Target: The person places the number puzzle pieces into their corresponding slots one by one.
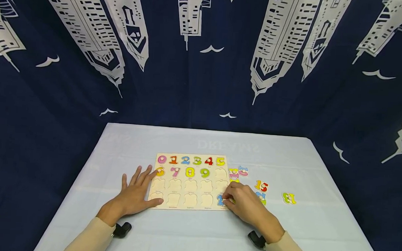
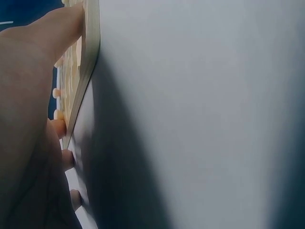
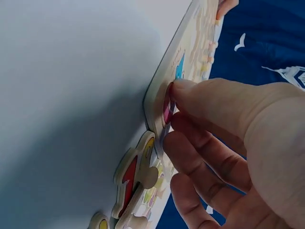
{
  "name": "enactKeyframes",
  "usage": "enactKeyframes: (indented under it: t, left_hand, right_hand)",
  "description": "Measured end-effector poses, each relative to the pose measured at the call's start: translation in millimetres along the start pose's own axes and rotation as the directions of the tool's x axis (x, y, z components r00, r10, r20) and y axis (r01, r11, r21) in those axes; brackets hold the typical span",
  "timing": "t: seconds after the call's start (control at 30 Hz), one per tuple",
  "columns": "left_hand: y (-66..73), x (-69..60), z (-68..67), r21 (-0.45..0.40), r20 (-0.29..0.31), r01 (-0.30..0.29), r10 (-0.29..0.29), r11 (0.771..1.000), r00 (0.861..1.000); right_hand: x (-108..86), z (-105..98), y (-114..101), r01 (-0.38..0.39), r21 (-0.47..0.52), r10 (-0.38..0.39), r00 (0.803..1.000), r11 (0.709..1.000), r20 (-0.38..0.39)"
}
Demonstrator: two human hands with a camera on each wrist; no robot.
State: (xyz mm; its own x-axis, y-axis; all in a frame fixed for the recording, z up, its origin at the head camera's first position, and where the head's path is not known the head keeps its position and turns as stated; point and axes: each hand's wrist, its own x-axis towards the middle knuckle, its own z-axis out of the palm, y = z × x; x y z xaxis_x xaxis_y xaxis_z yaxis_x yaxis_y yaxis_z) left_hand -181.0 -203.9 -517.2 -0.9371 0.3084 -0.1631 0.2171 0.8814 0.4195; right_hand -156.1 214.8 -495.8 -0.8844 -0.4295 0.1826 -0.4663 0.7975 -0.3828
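A wooden number puzzle board (image 1: 182, 193) lies on the table, with 0 to 9 set in its upper rows. My left hand (image 1: 132, 197) rests spread on its left edge, the index fingertip by the yellow-orange 6 (image 1: 161, 172) and the thumb on the lower-left corner. At the lower-right recess, my right hand (image 1: 246, 203) pinches a blue-and-magenta number piece (image 3: 167, 109) between thumb and fingers. Its blue 2 (image 1: 220, 200) shows beside the fingertips; the rest is hidden from the head view. In the right wrist view the piece lies at the board's surface.
Right of the board lie several loose number pieces: a pink-and-blue one (image 1: 243, 171), a 15 (image 1: 261, 186), a blue-and-yellow one partly behind the right hand (image 1: 261, 197), and a green-and-yellow 13 (image 1: 289, 198). A dark printed curtain (image 1: 189, 87) hangs behind the white table (image 1: 188, 234).
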Motion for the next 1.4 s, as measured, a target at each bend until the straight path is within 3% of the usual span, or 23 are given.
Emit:
enactKeyframes:
  t: [0.13,0.33,0.43,0.6,0.7,1.1,1.4]
  left_hand:
    - [-0.6,-1.2,-1.9,-0.003,-0.003,-0.001,0.001,1.0,1.0]
    - [-0.5,-0.3,-0.3,0.0,-0.001,0.002,-0.002,1.0,1.0]
    - [0.3,0.3,0.3,0.007,-0.001,0.004,-0.004,1.0,1.0]
    - [0.1,-0.1,1.0,0.011,-0.004,0.007,-0.007,1.0,1.0]
    - [0.0,0.0,1.3,0.014,-0.005,0.004,-0.004,1.0,1.0]
    - [-1.4,0.7,2.8,0.014,-0.01,0.003,-0.003,1.0,1.0]
    - [-2.2,0.3,1.7,0.009,-0.018,-0.001,0.001,1.0,1.0]
  right_hand:
    - [2.0,-0.2,-0.5,0.001,0.012,-0.001,1.0,1.0,0.01]
    - [4.2,-4.3,9.6,-0.1,0.128,0.093,0.994,0.987,0.062]
    - [9.8,-12.5,21.0,-0.141,0.169,0.139,0.99,0.976,0.022]
    - [23.7,-27.4,44.1,-0.217,0.071,0.224,0.967,0.974,-0.118]
    - [30.3,-31.7,57.4,-0.261,0.015,0.26,0.952,0.965,-0.162]
    - [51.1,-24.7,88.4,-0.345,0.059,0.349,0.933,0.937,-0.083]
    - [50.2,-24.9,89.2,-0.333,0.068,0.339,0.93,0.941,-0.141]
